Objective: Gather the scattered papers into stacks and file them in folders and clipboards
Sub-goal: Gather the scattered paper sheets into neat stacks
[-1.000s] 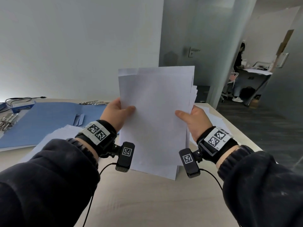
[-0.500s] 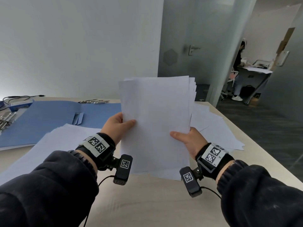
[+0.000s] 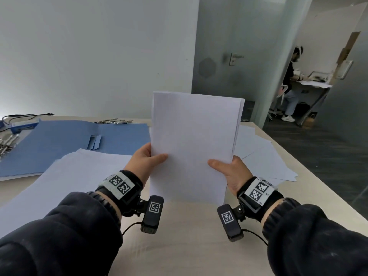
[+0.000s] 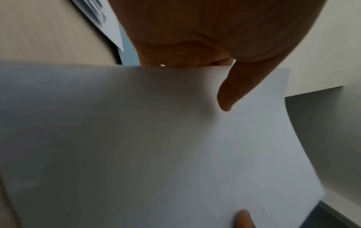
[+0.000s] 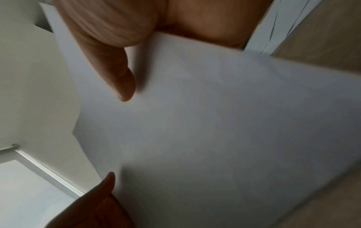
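A stack of white papers (image 3: 194,148) stands upright on its bottom edge on the pale wooden table (image 3: 189,246), its edges nearly flush. My left hand (image 3: 147,162) grips its left side, thumb on the front sheet, and my right hand (image 3: 229,170) grips its right side the same way. The left wrist view shows the stack (image 4: 156,146) under my thumb, and the right wrist view shows the stack (image 5: 215,123) pinched likewise. An open blue folder (image 3: 59,144) lies at the back left. More loose sheets (image 3: 69,180) lie in front of it.
Scattered white sheets (image 3: 262,156) lie on the table to the right of the stack, near the right edge. Metal clips (image 3: 113,121) sit behind the folder, and more metal pieces (image 3: 7,144) and a cable at the far left. A person sits at a desk beyond the glass door.
Both hands have lowered the stack until its bottom edge meets the table. The sheets, uneven at the top and right before, now line up far more neatly.
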`<state>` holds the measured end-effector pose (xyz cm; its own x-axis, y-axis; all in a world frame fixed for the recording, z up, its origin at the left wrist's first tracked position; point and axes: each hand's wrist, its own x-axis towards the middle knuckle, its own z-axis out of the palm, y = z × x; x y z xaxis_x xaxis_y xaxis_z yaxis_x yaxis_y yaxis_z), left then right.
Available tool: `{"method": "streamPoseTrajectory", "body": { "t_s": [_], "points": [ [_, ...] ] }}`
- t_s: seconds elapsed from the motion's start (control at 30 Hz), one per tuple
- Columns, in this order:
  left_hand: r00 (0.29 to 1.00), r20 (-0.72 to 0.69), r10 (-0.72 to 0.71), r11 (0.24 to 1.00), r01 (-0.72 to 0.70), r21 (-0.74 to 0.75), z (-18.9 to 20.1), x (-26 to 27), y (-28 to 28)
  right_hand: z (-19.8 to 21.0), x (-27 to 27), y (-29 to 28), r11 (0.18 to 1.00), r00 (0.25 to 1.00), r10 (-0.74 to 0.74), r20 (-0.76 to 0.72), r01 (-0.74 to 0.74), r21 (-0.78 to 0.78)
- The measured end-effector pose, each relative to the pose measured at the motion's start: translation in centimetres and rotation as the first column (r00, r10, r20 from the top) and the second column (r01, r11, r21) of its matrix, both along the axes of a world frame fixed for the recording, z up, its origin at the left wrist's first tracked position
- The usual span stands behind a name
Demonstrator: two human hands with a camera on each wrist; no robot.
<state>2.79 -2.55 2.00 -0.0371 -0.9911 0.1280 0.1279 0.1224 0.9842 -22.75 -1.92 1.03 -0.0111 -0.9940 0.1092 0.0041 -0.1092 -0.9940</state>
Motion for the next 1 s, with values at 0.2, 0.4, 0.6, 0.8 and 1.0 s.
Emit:
{"method": "streamPoseTrajectory", "body": {
  "t_s": [0.2, 0.4, 0.6, 0.8, 1.0],
  "points": [
    [0.999, -0.052, 0.012, 1.0, -0.013, -0.019, 1.2, -0.6, -0.4, 0.9, 0.3, -0.3, 0.999, 0.998, -0.013, 0.059, 0.015, -0.031],
    [0.995, 0.097, -0.031, 0.989, 0.017, 0.147, -1.2, -0.6, 0.3, -0.9, 0.2, 0.6, 1.0, 0.996, -0.009, -0.092, 0.01, 0.0],
    [0.948, 0.307, 0.082, 0.981, -0.13, 0.141, -0.2, 2.0, 0.0, 0.8, 2.8, 0.1, 0.999, 0.986, 0.008, -0.164, -0.003, 0.033],
    [0.777, 0.613, 0.146, 0.94, -0.302, 0.16, 1.6, 11.4, 2.2, 1.1, 9.2, -0.3, 0.974, 0.961, 0.174, -0.217, -0.134, 0.184],
    [0.569, 0.805, 0.169, 0.815, -0.539, 0.211, 1.0, 21.1, 6.9, -1.2, 18.6, 0.0, 0.856, 0.847, 0.465, -0.256, -0.358, 0.372]
  ]
}}
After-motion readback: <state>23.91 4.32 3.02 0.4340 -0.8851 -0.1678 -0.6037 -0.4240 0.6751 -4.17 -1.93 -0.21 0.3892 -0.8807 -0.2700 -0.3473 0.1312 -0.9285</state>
